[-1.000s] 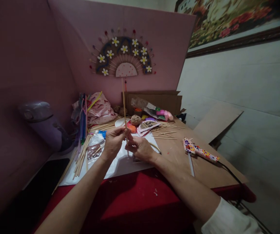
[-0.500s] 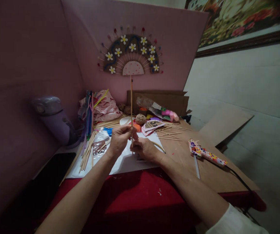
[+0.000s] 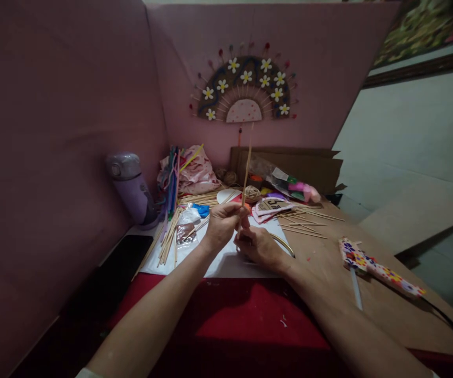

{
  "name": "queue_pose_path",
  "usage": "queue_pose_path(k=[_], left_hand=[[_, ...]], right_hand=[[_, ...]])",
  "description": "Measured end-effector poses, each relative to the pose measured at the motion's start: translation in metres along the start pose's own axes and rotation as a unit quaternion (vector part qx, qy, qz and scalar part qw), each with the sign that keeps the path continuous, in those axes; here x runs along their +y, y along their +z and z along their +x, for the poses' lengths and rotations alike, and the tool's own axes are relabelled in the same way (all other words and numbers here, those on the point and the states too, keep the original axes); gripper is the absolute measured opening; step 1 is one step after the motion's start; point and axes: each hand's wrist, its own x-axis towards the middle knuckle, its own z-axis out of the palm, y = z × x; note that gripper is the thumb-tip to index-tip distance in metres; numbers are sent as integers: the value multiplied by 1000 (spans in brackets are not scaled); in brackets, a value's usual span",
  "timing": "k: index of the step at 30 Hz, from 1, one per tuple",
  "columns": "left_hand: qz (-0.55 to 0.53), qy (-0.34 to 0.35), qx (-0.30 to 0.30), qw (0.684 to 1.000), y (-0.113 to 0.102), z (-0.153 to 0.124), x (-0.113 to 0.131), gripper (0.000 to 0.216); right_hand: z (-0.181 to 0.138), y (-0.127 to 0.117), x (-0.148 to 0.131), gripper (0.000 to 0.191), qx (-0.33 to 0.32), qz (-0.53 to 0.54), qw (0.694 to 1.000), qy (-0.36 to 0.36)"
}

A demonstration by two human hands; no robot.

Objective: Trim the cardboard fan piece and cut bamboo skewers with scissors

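Held nearly upright before me is a thin wooden stick (image 3: pixel 246 173), its top leaning a little to the right. My left hand (image 3: pixel 223 226) pinches it partway down between thumb and fingers. Below, my right hand (image 3: pixel 263 247) is closed at the stick's lower end; its fingers partly cover that end. Both hands are over a white sheet (image 3: pixel 222 268) on the table. A gold-coloured ring (image 3: pixel 285 244) lies partly behind my right wrist. Left of my left hand are a loose bundle of similar sticks (image 3: pixel 168 244) and a small clear bag of brown material (image 3: pixel 186 234).
A flower-patterned glue gun (image 3: pixel 379 268) with a cord lies on brown board (image 3: pixel 328 283) at right. A purple bottle (image 3: pixel 132 191) and dark phone-like slab (image 3: pixel 126 254) are at left. Behind are twine balls (image 3: pixel 252 194), cardboard (image 3: pixel 297 163) and a decorated fan (image 3: pixel 245 79) on the pink wall.
My view has turned left, so the surroundings appear farther right. The stick's top has tilted slightly to the right. Both hands keep their hold on it.
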Motion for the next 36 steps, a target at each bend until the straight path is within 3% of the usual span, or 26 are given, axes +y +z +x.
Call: queue_pose_path(k=[20,36], left_hand=[[-53,-13,-11,998,5,-4,3,29],[-44,-4,-10,999,4,-4,0,19]], right_hand=[[0,2,3,6,-23,-17,999,-19],[1,1,-1,3,-23,-91,996,-11]])
